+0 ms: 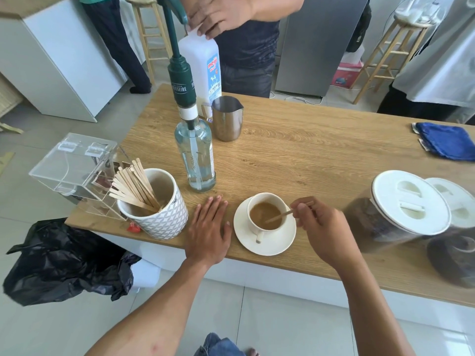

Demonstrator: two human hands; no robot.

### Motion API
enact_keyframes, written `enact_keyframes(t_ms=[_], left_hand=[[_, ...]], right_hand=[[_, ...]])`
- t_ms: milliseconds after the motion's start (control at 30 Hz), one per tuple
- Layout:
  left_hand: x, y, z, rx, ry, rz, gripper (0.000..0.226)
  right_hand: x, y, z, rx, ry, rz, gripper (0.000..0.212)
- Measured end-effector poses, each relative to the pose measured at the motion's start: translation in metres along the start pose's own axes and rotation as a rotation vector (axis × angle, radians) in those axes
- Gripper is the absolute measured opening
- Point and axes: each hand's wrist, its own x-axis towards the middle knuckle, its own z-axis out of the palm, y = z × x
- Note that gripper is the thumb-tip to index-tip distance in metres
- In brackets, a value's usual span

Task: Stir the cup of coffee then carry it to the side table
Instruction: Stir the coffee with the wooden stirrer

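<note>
**Stirring under way, cup not yet lifted**

Your right hand [321, 227] pinches the end of a thin wooden stick [280, 216] between the thumb and the fingertips. The other end of the stick is dipped in the cup of coffee [264, 213]. The cup stands on its white saucer [279, 244] at the near edge of the worktop [295, 155], with the handle turned toward you. I judge that this light pinch is enough, because the stick only has to move the liquid.

Your left hand [208, 227] lies flat with straight fingers on the worktop, just to the left of the saucer. The thumb is very close to the rim, but I cannot tell if it touches. Probably the hand is there to steady you and to stop the saucer from sliding.

The patterned mug of spare sticks [159, 219] and the syrup bottle [196, 155] stand near on the left, and two lidded jars [408, 209] on the right. The side table is not in view, and the carrying step is not yet begun.
</note>
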Motion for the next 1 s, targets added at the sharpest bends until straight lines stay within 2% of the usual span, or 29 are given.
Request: enact_keyframes(t_ms=[100, 233, 367, 500, 667, 833, 933, 1000], left_hand=[[0.000, 0.000, 0.000, -0.004, 0.003, 0.001, 0.055], [-0.001, -0.001, 0.000, -0.005, -0.008, 0.002, 0.055], [0.000, -0.001, 0.000, -0.009, 0.000, 0.005, 0.055], [-0.001, -0.003, 0.000, -0.008, -0.003, 0.004, 0.055], [0.000, -0.002, 0.001, -0.019, 0.009, 0.003, 0.054], [-0.001, -0.001, 0.001, -0.022, 0.006, 0.006, 0.054], [0.001, -0.002, 0.001, -0.014, 0.007, 0.003, 0.054], [0.001, -0.003, 0.001, -0.009, 0.001, 0.003, 0.054]], right_hand=[[0.003, 0.001, -0.004, 0.008, 0.085, 0.009, 0.020], [-0.002, -0.001, -0.001, -0.002, 0.003, -0.015, 0.019], [0.001, 0.005, -0.006, 0.014, 0.106, 0.005, 0.018], [0.000, 0.005, -0.002, -0.015, 0.005, -0.024, 0.017], [0.005, 0.009, -0.009, -0.022, 0.089, -0.002, 0.018], [0.003, 0.004, -0.004, -0.027, -0.019, -0.016, 0.020], [0.007, 0.007, -0.008, -0.018, 0.092, 0.017, 0.021], [0.008, 0.006, -0.005, -0.022, 0.090, 0.006, 0.019]])
